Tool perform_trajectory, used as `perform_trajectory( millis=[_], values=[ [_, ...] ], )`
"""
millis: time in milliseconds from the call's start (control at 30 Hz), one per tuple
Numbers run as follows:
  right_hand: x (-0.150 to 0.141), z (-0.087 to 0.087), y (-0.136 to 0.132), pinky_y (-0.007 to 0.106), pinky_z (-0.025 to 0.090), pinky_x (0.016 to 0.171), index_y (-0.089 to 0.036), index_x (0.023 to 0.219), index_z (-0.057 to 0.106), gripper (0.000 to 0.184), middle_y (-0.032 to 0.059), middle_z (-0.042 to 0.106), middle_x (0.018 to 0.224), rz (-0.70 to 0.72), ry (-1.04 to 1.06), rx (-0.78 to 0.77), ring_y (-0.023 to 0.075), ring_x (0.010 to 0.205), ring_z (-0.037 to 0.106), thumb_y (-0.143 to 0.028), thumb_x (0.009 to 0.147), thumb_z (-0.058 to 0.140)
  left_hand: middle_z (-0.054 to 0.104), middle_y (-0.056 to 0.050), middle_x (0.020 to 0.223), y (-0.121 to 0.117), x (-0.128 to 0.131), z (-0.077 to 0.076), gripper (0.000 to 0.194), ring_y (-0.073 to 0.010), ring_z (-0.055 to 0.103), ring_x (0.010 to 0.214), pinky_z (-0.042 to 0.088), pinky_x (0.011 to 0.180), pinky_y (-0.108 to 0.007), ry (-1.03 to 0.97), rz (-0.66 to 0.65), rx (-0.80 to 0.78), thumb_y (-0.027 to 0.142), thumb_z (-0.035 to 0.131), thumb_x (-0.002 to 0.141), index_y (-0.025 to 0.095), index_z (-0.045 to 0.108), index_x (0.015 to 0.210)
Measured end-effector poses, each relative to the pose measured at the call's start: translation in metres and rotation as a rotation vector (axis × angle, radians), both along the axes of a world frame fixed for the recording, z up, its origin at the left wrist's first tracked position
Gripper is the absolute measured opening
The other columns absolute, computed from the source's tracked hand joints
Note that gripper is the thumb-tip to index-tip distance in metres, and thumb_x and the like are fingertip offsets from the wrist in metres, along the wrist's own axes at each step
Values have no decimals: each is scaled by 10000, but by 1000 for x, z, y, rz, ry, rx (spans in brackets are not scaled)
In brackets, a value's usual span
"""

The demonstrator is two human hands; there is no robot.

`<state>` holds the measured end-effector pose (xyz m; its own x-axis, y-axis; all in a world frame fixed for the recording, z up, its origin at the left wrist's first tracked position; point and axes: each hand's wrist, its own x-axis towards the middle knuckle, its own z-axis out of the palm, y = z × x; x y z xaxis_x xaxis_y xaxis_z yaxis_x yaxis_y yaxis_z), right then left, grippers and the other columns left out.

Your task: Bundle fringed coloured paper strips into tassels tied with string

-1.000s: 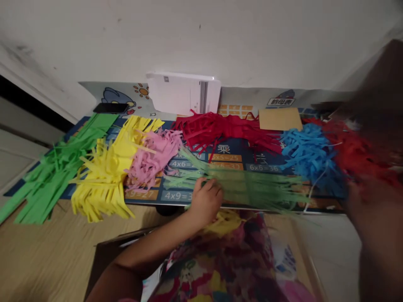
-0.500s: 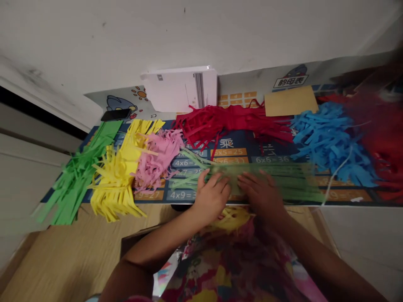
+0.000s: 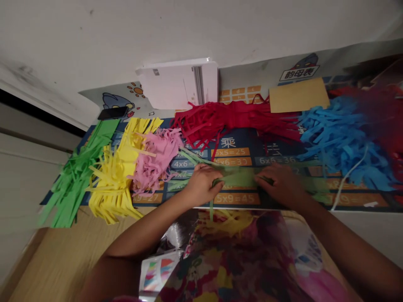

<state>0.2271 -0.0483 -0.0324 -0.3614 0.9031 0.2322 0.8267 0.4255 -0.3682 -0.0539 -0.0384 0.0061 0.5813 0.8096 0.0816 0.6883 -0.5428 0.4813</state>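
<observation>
A light-green fringed tissue-paper strip (image 3: 239,176) stretches between my two hands over the table's front part. My left hand (image 3: 204,181) is closed on its left end, thumb over the gathered paper. On the other end, my right hand (image 3: 278,182) has its fingers wrapped around the paper, slightly blurred. Loose green fringes trail out past both hands. Close to my left hand lies a pink fringed bundle (image 3: 157,157); behind both hands is a dark red one (image 3: 233,117). To the right of my right hand sits a blue fringed bundle (image 3: 340,138) with a white cord (image 3: 352,174) across it.
Yellow (image 3: 126,155) and green (image 3: 88,167) fringed bundles overhang the table's left front edge. A phone (image 3: 112,113), a white packet (image 3: 181,84) and a tan paper piece (image 3: 299,96) stand or lie along the back wall. Red fringes (image 3: 384,113) are at far right.
My hands went from lying flat on the green strip to gripping it at both ends. The strip is now gathered narrower, and my hands are farther apart.
</observation>
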Motion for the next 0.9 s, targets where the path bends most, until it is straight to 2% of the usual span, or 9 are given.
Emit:
perform_trajectory(
  millis=[100, 200, 300, 467, 733, 900],
  values=[
    [-4, -1, 5, 354, 380, 692, -234, 711, 693, 289, 40, 721, 806, -53, -75, 29, 242, 816, 614, -381, 923, 562, 746, -16, 785, 7, 7, -3, 108, -221, 701, 816, 418, 896, -402, 56, 126, -46, 258, 605, 911, 215, 701, 889],
    [-5, -2, 7, 352, 359, 689, -230, 687, 673, 293, 35, 703, 801, -73, -91, -9, 234, 810, 603, -384, 917, 574, 767, -21, 838, 12, 14, -6, 131, -230, 711, 859, 391, 880, -407, 102, 192, -49, 288, 603, 925, 224, 708, 878],
    [-6, -3, 7, 356, 343, 696, -223, 678, 668, 303, 41, 691, 803, -98, -110, -28, 238, 812, 596, -393, 917, 590, 781, -28, 877, 16, 19, -6, 159, -238, 713, 880, 371, 872, -413, 165, 210, -55, 308, 597, 933, 233, 719, 865],
    [-7, -5, 6, 357, 309, 687, -219, 674, 649, 331, 51, 661, 767, -131, -119, 2, 244, 802, 579, -406, 934, 565, 773, -41, 801, 22, 24, -8, 192, -251, 709, 794, 364, 838, -421, 257, 252, -48, 350, 580, 933, 230, 727, 898],
    [-6, -3, 8, 354, 294, 662, -221, 650, 612, 380, 47, 627, 702, -119, -67, 8, 238, 737, 548, -431, 959, 537, 715, -34, 685, 24, 24, -11, 194, -246, 672, 733, 344, 795, -419, 274, 285, 54, 377, 608, 903, 239, 740, 868],
    [-7, -3, 6, 356, 295, 672, -223, 659, 619, 385, 59, 637, 719, -125, -82, 2, 252, 763, 555, -437, 964, 524, 697, -32, 670, 25, 24, -12, 186, -237, 651, 715, 351, 783, -416, 271, 279, 53, 366, 613, 899, 236, 739, 853]
  ],
)
